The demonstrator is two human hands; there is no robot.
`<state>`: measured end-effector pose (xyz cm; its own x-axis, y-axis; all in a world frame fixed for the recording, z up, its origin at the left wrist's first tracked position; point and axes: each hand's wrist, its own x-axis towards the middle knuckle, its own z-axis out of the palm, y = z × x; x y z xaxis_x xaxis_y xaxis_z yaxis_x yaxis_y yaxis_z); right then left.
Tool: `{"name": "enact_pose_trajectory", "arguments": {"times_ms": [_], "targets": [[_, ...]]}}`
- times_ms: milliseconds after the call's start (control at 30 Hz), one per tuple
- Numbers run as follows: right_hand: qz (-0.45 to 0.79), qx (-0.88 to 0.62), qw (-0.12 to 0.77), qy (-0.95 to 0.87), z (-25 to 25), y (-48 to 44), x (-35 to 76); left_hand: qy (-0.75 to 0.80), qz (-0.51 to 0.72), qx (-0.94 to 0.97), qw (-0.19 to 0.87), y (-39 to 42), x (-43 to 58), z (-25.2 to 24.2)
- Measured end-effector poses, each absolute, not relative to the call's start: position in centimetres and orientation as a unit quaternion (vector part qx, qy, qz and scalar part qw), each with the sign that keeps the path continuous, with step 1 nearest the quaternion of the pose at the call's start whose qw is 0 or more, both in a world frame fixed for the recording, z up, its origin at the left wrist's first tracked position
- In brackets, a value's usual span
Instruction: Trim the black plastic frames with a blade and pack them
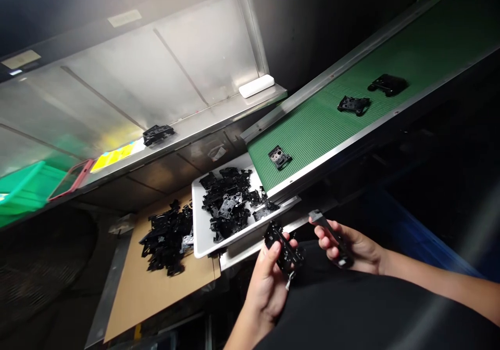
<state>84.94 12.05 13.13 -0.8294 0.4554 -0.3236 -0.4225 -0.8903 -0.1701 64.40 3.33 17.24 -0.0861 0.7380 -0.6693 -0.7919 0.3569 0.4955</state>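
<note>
Well, at the far left there was a green plastic crate [29, 191], and just beside it lay a red frame [70, 180]. Above them, a steel shelf [219, 118] carried one black moulded part [158, 135] and, further along, a white block [256, 86]. Lower down, a cardboard sheet [136, 303] held a loose pile of black parts [166, 240]. Next to this pile stood a white tray [199, 230], which was filled with similar black and grey pieces [226, 204]. The person's left hand [269, 282] was closed around a black part with holes [283, 248], just in front of the tray and not touching it. The right hand [351, 248] was apart from the left, and its fingers [322, 230] were clamped on a narrow dark strip with a grey end [332, 235]. Behind the tray ran a green ribbed conveyor belt [312, 126] in a metal frame. On it lay three black pieces, well apart from each other: the nearest piece [280, 157], the middle piece [353, 105] and the farthest piece [387, 84].
</note>
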Motion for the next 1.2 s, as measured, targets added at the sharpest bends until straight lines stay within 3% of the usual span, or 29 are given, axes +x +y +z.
{"name": "enact_pose_trajectory", "arguments": {"times_ms": [167,533,900,1200], "targets": [[0.953,-0.230,0.192,-0.050,13.4,12.3,85.2,0.423,0.587,-0.070,0.687,3.5,64.2,17.5],[0.956,-0.207,0.194,-0.076,15.1,12.9,84.4,0.313,0.594,-0.009,0.741,4.7,65.6,18.3],[0.926,-0.255,0.263,-0.091,15.6,12.9,83.8,0.349,0.612,-0.028,0.709,4.9,65.3,17.6],[0.947,-0.202,0.228,-0.104,15.6,13.4,83.8,0.371,0.613,0.008,0.697,4.7,65.5,18.0]]}}
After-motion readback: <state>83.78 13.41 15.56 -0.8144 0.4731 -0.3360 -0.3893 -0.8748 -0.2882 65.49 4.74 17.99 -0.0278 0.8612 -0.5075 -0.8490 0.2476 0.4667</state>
